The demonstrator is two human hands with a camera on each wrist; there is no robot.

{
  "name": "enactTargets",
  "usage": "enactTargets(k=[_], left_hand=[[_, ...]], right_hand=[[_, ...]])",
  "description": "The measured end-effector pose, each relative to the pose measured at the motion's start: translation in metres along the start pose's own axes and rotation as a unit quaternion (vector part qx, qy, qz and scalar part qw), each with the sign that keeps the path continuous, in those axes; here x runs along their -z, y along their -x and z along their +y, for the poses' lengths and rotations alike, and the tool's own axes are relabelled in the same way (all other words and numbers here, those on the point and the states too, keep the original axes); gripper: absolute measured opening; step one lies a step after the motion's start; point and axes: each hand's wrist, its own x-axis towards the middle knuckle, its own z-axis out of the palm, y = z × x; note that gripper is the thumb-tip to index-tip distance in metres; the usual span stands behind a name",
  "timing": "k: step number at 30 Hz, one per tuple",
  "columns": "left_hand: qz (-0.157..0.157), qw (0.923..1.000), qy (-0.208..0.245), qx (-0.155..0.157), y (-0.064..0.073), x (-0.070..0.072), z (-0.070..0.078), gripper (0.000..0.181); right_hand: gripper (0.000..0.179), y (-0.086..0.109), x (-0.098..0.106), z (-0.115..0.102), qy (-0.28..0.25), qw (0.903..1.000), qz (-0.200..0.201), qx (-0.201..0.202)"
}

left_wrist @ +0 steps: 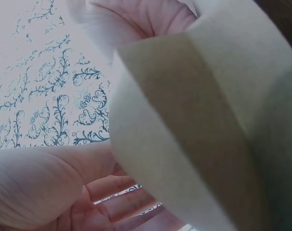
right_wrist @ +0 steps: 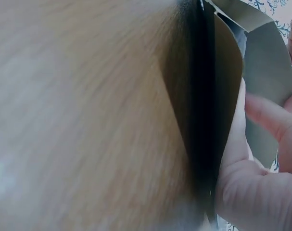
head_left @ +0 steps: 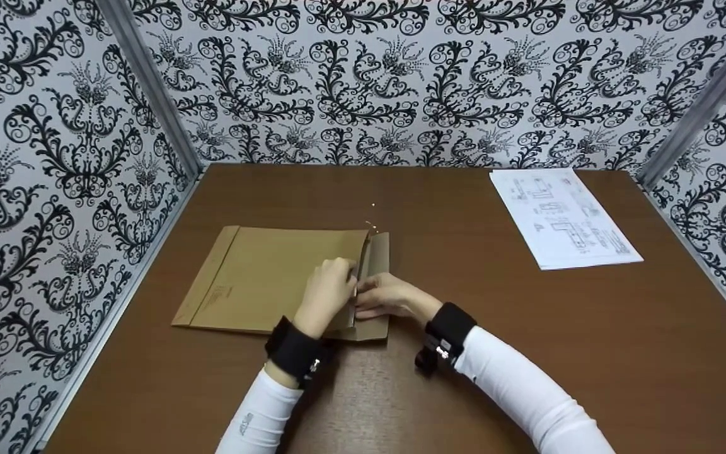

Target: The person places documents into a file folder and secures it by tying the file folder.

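Note:
A brown paper envelope [head_left: 275, 271] lies flat on the table, its opening and unfolded flap [head_left: 375, 255] toward the right. At the opening, my left hand [head_left: 331, 284] pinches the edge of the upper layer between thumb and fingers. In the left wrist view, the envelope's paper [left_wrist: 160, 110] bends up close to the camera. My right hand [head_left: 391, 294] reaches into the opening from the right, over the flap; its fingertips are partly hidden there. A thin pale edge shows in the opening in the right wrist view, too little to identify.
White sheets with printed line drawings [head_left: 564, 217] lie at the back right of the brown table [head_left: 438, 202]. Patterned walls [head_left: 401, 82] enclose the table at the back and sides. Black bands [head_left: 451, 328] with small cameras sit on both wrists.

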Motion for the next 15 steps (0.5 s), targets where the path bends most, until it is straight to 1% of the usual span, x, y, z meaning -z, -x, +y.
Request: enactTargets(k=[3,5,9,12,15], left_hand=[[-0.005,1.0000,0.000,0.003,0.000,0.000,0.000,0.011],[-0.007,1.0000,0.000,0.005,0.000,0.000,0.000,0.012],[-0.009,0.9999,0.003,0.007,0.000,-0.001,-0.001,0.020],[-0.010,0.9999,0.007,0.004,0.001,-0.001,-0.001,0.018],[-0.005,1.0000,0.007,0.005,0.001,0.000,-0.002,0.020]], right_hand=[[0.034,0.000,0.000,0.002,0.001,0.9999,-0.009,0.005],[0.034,0.000,-0.002,0.002,-0.001,0.9999,-0.009,0.010],[0.043,-0.001,-0.006,0.002,0.008,0.9998,-0.003,0.018],[0.047,-0.003,-0.009,0.001,0.025,0.9994,0.007,0.024],[0.048,-0.004,-0.013,0.001,0.036,0.9988,0.017,0.029]])
